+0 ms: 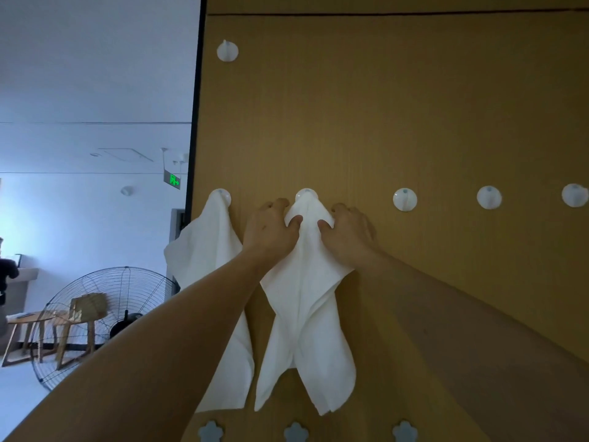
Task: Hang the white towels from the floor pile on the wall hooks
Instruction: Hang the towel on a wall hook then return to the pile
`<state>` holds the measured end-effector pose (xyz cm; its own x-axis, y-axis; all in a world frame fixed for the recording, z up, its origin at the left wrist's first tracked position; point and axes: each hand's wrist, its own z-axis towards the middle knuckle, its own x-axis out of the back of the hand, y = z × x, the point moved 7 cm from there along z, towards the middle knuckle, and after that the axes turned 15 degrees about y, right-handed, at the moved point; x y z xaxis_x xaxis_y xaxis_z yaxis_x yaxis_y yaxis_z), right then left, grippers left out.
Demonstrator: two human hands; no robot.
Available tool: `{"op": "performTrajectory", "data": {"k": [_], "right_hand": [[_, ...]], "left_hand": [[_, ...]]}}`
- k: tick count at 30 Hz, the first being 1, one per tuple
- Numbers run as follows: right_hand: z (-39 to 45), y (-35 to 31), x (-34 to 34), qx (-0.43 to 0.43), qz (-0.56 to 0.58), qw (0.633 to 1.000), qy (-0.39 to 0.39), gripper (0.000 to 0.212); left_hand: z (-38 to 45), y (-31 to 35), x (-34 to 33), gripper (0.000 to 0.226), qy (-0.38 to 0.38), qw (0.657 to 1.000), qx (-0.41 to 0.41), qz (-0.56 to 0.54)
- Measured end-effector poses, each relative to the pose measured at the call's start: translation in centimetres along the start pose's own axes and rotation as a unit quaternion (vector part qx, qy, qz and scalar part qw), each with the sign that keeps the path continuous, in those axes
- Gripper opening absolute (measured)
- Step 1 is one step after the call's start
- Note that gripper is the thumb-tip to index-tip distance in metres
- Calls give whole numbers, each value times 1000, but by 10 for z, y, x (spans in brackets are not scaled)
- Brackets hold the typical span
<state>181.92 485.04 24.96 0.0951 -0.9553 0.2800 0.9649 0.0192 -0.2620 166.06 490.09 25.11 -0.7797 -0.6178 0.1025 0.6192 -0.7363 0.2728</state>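
Against the yellow-brown wall panel point(398, 116), both hands work at one round white wall hook point(306, 195) in the middle row; the left hand point(271, 229) has its grip closed on the white towel point(307, 314) just below that hook, thumb pressed into the cloth and fingers curled behind its left edge; the right hand point(349, 234) grasps the same towel from the other side, thumb on the front of the fabric, fingers curled against the panel; the towel's top bunches over the hook and its two long folds hang straight down the panel between the forearms; just to the left, a second white towel point(207, 256) hangs from the neighbouring hook point(220, 196) at the panel's edge, partly hidden by the left forearm; three bare hooks point(404, 200) point(489, 197) point(574, 195) follow in the same row to the right, well apart from the hands; one more hook point(227, 51) sits higher up near the panel's left edge; three blue flower-shaped hooks point(295, 432) line the bottom of the view; beyond the panel's dark edge, a large wire-caged floor fan point(105, 320) stands beside a small wooden worktop point(28, 320), and a green exit sign point(172, 181) hangs from the ceiling.
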Motion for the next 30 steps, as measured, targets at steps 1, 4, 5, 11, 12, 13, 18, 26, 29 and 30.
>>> {"op": "performTrajectory", "data": {"k": [1,4,5,11,12,13,18,26,29,30], "right_hand": [[-2,-1,4,2,-1,1000,-3,45],[-8,-7,15,7,-2,1000,-16,48],[-11,-8,19,10,-4,1000,-19,48],[-28,-12,46,21,-12,999,-32,47],[-32,-12,51,20,-11,999,-34,47],[-37,-12,55,20,-9,999,-37,47],[-60,-11,75,19,16,998,-55,52],[-111,-6,90,7,32,994,-108,53],[-128,2,95,-8,34,991,-131,54],[-133,4,97,-9,36,990,-136,52]], "left_hand": [[-1,3,5,48,3,1000,-2,6],[-4,10,19,47,8,1000,2,23],[-6,12,23,47,8,1000,5,25],[-20,29,51,45,5,999,31,41],[-24,33,56,45,6,998,32,45],[-28,37,62,44,6,998,32,49],[-52,50,87,44,-8,996,44,75],[-105,63,113,42,-62,988,68,122],[-122,69,113,42,-91,985,56,133],[-127,72,112,43,-99,985,46,133]]}}
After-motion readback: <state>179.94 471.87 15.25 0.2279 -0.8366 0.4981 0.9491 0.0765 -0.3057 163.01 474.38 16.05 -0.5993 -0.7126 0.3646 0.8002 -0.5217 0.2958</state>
